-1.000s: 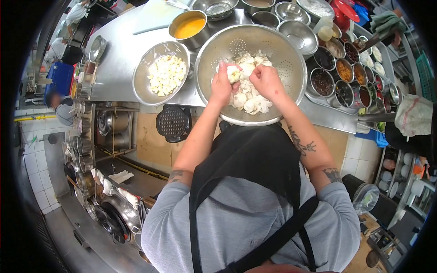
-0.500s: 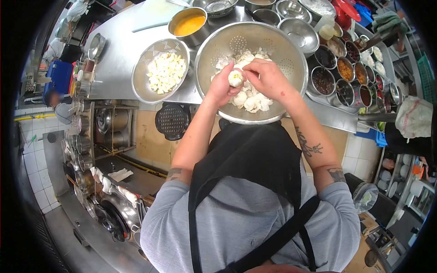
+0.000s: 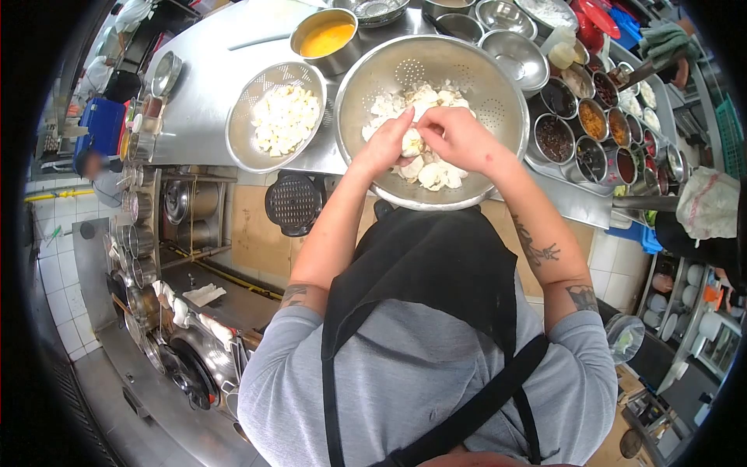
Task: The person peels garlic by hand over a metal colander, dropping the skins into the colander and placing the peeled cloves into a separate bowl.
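From my remote view, I can read no text, label, brand, number or sign. A dark tattoo [image 3: 537, 247] marks the person's right forearm; whether its curved strokes form letters, I cannot tell. On the blue box [image 3: 101, 128] at far left and the black apron [image 3: 420, 265] in the middle, I make out no legible characters either.

I work in bright, quite even light, which seems to come from above. At the upper left of the frame, the table [image 3: 198, 101] shines almost white; softer reflections lie on my colander [image 3: 504, 97]. My left hand [image 3: 384, 146] and right hand [image 3: 464, 142] are rather clear, though fine detail is soft. Toward the edges, lines bend strongly and black fills the corners.
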Available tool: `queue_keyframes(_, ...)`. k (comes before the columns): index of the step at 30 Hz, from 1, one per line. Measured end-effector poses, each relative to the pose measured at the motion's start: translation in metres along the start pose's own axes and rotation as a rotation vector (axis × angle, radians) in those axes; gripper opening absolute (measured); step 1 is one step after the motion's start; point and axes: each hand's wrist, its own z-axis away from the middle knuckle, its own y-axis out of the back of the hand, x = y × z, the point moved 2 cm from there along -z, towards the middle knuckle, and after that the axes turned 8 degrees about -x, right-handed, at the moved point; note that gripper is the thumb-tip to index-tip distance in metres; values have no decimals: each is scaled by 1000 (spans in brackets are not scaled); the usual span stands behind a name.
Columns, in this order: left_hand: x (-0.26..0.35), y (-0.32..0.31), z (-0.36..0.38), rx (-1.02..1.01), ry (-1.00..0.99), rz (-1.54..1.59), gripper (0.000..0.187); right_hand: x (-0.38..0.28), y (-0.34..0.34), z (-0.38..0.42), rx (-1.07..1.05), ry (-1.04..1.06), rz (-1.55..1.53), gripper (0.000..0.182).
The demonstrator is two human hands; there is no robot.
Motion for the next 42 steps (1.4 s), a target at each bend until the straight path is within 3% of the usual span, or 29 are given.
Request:
queue_keyframes(3,9,1,3,-67,-1,-32,70,11,-3,0,-33,-127,-216,37)
queue_keyframes(6,1,-4,-5,127,-210,-117,71,31,-16,-3,-13,-273,-389,47)
queue_keyframes(8,-1,-4,-4,112,-167,-77,61,54,-34,-6,41,-333,-631,51)
queue_keyframes(12,-18,-1,-13,-82,-190,283,43,59,-47,-10,104,-316,-588,48)
queue_keyframes(18,-22,-14,-14,27,-365,550,33,58,-60,-17,321,-235,-525,37)
queue_keyframes(22,-24,-40,-18,196,-338,409,24,43,-63,-15,452,-241,-268,27)
queue_keyframes(25,-34,-41,-33,392,-528,-27,25,46,-61,-16,534,-256,-172,24)
queue_keyframes(29,-35,-39,-34,320,-617,-51,20,50,-54,-18,591,-174,-293,25)
queue_keyframes(32,-24,-33,-16,203,-568,70,21,46,-47,-13,418,-268,-637,24)
queue_keyframes(35,-28,-23,-18,133,-474,137,26,53,-41,-12,524,-174,-260,24)
queue_keyframes(40,-27,-19,-14,-105,-283,579,29,58,-47,-17,522,-132,-409,22)
queue_keyframes(42,-31,-13,-15,-146,-330,607,29,68,-47,-17,444,-164,-336,19)
